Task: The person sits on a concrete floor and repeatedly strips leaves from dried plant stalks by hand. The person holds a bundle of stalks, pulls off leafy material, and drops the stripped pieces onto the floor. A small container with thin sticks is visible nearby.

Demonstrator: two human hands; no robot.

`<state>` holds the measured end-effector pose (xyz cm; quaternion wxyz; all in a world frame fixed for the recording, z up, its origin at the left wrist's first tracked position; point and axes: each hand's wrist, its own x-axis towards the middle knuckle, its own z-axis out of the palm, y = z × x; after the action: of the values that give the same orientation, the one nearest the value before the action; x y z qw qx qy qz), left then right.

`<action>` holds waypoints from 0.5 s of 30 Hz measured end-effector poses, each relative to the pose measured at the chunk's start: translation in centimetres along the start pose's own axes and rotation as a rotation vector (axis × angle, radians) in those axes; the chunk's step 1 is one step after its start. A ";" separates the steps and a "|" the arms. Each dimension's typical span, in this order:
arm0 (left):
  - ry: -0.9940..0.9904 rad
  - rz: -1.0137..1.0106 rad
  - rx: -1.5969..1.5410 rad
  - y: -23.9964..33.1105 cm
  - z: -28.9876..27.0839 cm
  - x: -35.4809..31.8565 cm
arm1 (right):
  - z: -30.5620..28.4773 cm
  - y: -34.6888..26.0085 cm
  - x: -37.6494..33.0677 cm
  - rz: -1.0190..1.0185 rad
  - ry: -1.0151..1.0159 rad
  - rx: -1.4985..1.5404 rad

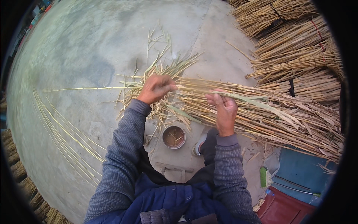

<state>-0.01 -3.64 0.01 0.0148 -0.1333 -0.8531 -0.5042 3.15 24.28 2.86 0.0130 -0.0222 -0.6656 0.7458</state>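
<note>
L hand (154, 89) was curled shut over the cut ends of a reed bundle (261, 112), knuckles up, w/ one long thin reed stalk (89, 89) running out from under it toward the left across the concrete floor (82, 48). R hand (223, 110) sat just beside, palm partly open, fingers (215, 98) bent round a few stalks on top of the bundle — a loose hold, not a fist. The bundle lay crosswise in front of the person, its leafy end spreading toward the right edge of the floor. Loose husks and leaf scraps (164, 67) were scattered round the L hand, on the floor just beyond the bundle's cut ends.

Below the hands, near the person's shoe (198, 145), stood a small round bowl (173, 137) w/ bits of straw in it. A fan of stripped, pale stalks (65, 134) lay along the floor's left side, well apart from the hands. Tied reed sheaves (294, 41) were stacked at the far right corner — bound w/ dark and red ties. A blue mat (302, 168) lay at the near right, under the bundle's tip.
</note>
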 end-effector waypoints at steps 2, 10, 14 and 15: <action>0.021 -0.005 0.048 -0.4 -0.6 -0.3 | -0.5 -0.3 0.3 0.044 -0.014 0.016; -0.079 -0.096 -0.178 0.9 0.3 -0.8 | 0.9 0.0 0.0 0.005 -0.015 0.049; -0.082 0.057 -0.233 2.6 4.4 -1.0 | 2.6 1.0 -0.6 0.047 -0.118 0.073; -0.058 -0.023 -0.286 2.7 4.7 -1.1 | 2.7 1.2 -0.7 0.048 -0.095 0.031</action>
<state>2.25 1.39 -0.15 -0.0348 -0.1386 -0.7741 -0.6167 3.73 21.42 2.02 -0.0359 -0.0026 -0.6531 0.7564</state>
